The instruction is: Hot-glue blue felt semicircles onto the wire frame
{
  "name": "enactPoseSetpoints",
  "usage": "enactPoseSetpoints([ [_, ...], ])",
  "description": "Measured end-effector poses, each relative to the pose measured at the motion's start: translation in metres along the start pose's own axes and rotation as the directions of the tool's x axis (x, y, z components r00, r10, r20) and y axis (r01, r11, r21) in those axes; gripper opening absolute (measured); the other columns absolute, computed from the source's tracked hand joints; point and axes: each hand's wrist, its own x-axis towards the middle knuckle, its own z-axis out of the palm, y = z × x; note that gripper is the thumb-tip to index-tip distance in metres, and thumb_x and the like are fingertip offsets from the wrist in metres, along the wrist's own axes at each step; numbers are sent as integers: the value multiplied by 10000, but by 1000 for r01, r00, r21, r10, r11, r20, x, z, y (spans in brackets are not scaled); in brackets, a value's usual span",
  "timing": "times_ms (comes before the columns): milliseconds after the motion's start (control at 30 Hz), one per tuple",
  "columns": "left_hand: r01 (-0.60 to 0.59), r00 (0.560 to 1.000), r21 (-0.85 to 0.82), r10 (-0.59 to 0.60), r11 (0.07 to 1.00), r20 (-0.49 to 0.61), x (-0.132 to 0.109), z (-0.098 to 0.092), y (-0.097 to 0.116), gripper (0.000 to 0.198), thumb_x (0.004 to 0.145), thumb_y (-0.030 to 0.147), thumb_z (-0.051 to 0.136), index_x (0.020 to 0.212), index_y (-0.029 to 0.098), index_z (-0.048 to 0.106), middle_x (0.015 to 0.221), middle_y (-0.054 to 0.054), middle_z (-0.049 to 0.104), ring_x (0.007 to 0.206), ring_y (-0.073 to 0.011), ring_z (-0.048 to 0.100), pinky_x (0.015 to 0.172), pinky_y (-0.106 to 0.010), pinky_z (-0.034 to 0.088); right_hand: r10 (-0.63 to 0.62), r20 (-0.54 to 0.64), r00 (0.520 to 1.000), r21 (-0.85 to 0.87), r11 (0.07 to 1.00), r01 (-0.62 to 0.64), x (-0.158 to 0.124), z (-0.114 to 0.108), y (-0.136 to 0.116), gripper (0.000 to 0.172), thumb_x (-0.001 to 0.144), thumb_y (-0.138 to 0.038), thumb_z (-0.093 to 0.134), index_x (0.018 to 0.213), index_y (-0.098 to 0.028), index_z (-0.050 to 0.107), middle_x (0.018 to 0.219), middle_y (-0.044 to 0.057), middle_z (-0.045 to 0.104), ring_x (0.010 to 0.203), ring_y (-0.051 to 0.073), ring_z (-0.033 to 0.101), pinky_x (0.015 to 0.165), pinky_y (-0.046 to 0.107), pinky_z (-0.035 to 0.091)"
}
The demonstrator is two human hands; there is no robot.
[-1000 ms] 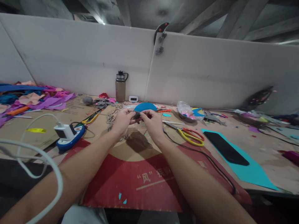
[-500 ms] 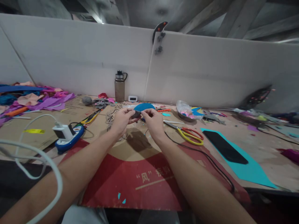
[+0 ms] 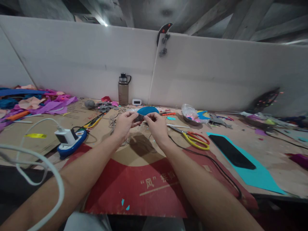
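My left hand [image 3: 125, 125] is closed on a small dark grey piece [image 3: 139, 118], held up over the cardboard. The piece looks flat and thin, but its material is hard to make out. From the other side, my right hand [image 3: 157, 125] pinches the right end of this same piece between thumb and fingers. Just behind both hands shows a blue rounded thing [image 3: 147, 110], its lower part hidden by them. Scissors with red and yellow handles [image 3: 196, 140] lie to the right of my right hand. Tangled string [image 3: 112, 124] lies left of my left hand.
Red-printed cardboard [image 3: 134, 192] covers the near table. To the left are a blue-edged power strip [image 3: 72, 142] with a white charger and coloured scraps [image 3: 51, 104]. A bottle [image 3: 123, 91] stands by the partition. A black phone [image 3: 231, 152] rests on turquoise sheet [image 3: 264, 179] at right.
The grey piece has turned slightly between my fingers, and my right hand has shifted a little to the left. Both hands keep their hold; the things on the table stay put.
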Motion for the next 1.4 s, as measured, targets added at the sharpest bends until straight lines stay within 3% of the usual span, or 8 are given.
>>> enactPoseSetpoints([
  [267, -56, 983, -153, 28, 987, -183, 31, -32, 13, 36, 722, 119, 587, 740, 123, 555, 711, -58, 667, 643, -141, 666, 589, -226, 540, -43, 265, 963, -133, 988, 81, -9, 9, 4, 219, 807, -307, 465, 733, -182, 628, 679, -6, 600, 663, 128, 514, 658, 254, 379],
  [500, -91, 960, -332, -6, 939, -281, 43, -49, 33, 41, 762, 112, 536, 797, 122, 556, 699, -52, 683, 681, -137, 676, 610, -194, 547, -191, 747, 637, -78, 926, 370, -34, 9, -26, 180, 786, -247, 550, 648, -201, 657, 681, 2, 629, 682, 126, 526, 661, 237, 378],
  [567, -80, 966, -338, -10, 938, -257, 42, -47, 33, 37, 765, 118, 536, 797, 120, 554, 712, -60, 686, 683, -138, 677, 600, -185, 543, -150, 703, 695, -175, 911, 373, -29, 1, -27, 264, 826, -308, 497, 629, -194, 631, 643, 1, 603, 642, 122, 507, 622, 235, 357],
  [667, -71, 979, -306, 8, 949, -204, 41, -45, 30, 39, 751, 118, 550, 788, 129, 550, 730, -59, 687, 704, -148, 681, 605, -191, 545, -87, 411, 907, -400, 877, 265, -8, -21, -12, 335, 863, -364, 401, 669, -186, 607, 628, 13, 580, 602, 130, 488, 574, 246, 322],
  [733, -80, 984, -275, 31, 958, -178, 40, -45, 27, 38, 744, 127, 562, 779, 133, 551, 745, -61, 690, 713, -155, 683, 617, -204, 551, -47, 197, 979, -554, 819, 151, 6, -36, 6, 289, 836, -371, 437, 693, -187, 607, 633, 33, 588, 604, 145, 495, 584, 261, 323],
  [867, -108, 986, -235, 75, 966, -146, 38, -44, 23, 45, 732, 131, 581, 772, 133, 561, 729, -58, 682, 690, -159, 682, 620, -235, 563, 120, 33, 992, -715, 697, -61, 18, -51, 45, 201, 645, -345, 652, 559, -202, 539, 598, 91, 583, 678, 234, 566, 629, 319, 365],
  [1000, -138, 985, -207, 112, 969, -134, 35, -41, 22, 34, 730, 129, 594, 730, 131, 560, 698, -37, 659, 651, -141, 672, 641, -262, 570, 233, -12, 972, -614, 766, -191, 14, -45, 63, 245, 521, -189, 692, 482, -236, 454, 469, 33, 499, 583, 234, 556, 576, 331, 371],
  [1400, -146, 980, -144, 122, 979, -160, 37, -45, 19, 31, 739, 128, 589, 723, 115, 566, 672, -40, 649, 625, -127, 662, 590, -223, 556, 312, -29, 950, -340, 891, -303, 29, -52, 51, 131, 540, -193, 579, 669, -180, 592, 519, -16, 533, 484, 143, 497, 441, 244, 334],
])
